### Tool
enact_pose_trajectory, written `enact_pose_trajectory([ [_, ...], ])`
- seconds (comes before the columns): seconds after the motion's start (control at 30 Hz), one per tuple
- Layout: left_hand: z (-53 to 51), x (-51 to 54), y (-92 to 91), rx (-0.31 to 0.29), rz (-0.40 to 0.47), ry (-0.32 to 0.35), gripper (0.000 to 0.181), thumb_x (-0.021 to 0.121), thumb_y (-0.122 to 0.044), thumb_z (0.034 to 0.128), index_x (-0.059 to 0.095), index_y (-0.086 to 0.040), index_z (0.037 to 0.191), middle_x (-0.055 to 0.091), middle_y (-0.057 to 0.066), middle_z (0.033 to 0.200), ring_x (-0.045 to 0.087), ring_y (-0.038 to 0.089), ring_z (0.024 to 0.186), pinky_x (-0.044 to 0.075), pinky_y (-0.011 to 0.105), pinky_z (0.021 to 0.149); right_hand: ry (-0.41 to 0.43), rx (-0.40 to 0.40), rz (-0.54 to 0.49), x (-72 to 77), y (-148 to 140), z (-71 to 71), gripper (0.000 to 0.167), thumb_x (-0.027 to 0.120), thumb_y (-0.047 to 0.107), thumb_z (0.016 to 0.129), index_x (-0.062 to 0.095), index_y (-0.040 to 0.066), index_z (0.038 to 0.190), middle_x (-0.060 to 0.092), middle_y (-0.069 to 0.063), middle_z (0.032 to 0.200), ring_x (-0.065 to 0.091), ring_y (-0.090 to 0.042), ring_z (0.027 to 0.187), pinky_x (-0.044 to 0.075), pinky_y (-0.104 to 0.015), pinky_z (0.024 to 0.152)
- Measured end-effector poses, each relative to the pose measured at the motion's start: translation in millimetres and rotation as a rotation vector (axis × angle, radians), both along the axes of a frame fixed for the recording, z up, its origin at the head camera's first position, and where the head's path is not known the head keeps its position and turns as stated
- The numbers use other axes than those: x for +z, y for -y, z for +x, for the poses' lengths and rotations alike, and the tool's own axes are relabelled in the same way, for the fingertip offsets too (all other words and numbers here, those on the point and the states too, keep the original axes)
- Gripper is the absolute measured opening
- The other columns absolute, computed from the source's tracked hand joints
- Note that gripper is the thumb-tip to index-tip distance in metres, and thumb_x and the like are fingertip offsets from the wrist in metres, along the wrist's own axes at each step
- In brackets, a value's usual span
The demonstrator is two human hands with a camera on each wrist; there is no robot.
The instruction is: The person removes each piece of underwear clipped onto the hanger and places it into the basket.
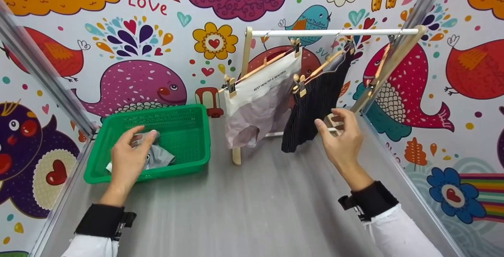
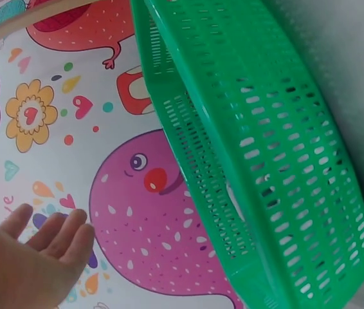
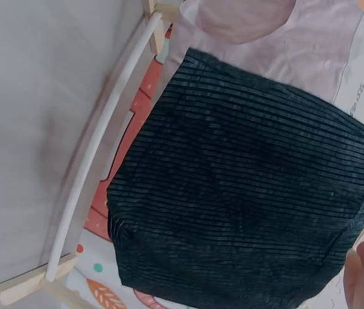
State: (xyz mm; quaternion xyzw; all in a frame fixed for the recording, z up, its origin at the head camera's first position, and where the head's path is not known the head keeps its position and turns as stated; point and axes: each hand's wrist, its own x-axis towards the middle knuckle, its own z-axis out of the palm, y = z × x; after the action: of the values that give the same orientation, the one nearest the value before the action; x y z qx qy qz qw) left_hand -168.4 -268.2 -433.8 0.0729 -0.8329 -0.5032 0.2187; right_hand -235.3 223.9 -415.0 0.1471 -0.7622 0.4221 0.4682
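My left hand (image 1: 128, 154) hovers over the near left part of a green plastic basket (image 1: 201, 166), fingers loosely bent and thumb apart. Below it lies a crumpled grey cloth garment (image 1: 159, 157), partly hidden by the hand. In the left wrist view, nothing is seen in that hand's fingers. My right hand (image 1: 344, 139) is to the right of a black ribbed garment (image 1: 315, 103), with a gap between thumb and fingers and nothing held. That garment hangs from a clip hanger. Beside it hangs a white and pale lilac pair of underpants (image 1: 262, 103), clipped to another hanger.
A small wooden rack with a white top rail (image 1: 334, 32) stands at the back right. A third hanger (image 1: 380, 68) hangs at its right end with no garment visible on it. Patterned walls enclose the grey table (image 1: 244, 209) at the back and sides.
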Motion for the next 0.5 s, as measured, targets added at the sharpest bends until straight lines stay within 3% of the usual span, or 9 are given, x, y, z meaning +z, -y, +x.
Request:
enact_pose_trajectory([
  [0.27, 7.3, -3.2, -13.1, -0.048, -0.031, 0.001, 0.053, 0.070, -0.035, 0.1030, 0.060, -0.002, 0.144, 0.059, 0.020, 0.139, 0.055, 0.036, 0.130, 0.043, 0.054, 0.110, 0.007, 0.046, 0.007, 4.0, 17, -4.4, 0.056, 0.089, 0.013, 0.080, 0.062, -0.008, 0.125, 0.062, -0.018, 0.133, 0.059, -0.030, 0.119, 0.047, -0.028, 0.093],
  [0.5, 15.3, -2.6, -23.2, -0.067, -0.044, -0.005, 0.050, 0.070, -0.034, 0.1028, 0.062, -0.005, 0.143, 0.061, 0.015, 0.138, 0.056, 0.030, 0.129, 0.045, 0.045, 0.107, 0.024, 0.021, 0.025, 11.2, 33, -10.6, 0.070, 0.094, 0.023, 0.077, 0.060, -0.009, 0.129, 0.057, -0.022, 0.142, 0.050, -0.033, 0.137, 0.044, -0.048, 0.105],
])
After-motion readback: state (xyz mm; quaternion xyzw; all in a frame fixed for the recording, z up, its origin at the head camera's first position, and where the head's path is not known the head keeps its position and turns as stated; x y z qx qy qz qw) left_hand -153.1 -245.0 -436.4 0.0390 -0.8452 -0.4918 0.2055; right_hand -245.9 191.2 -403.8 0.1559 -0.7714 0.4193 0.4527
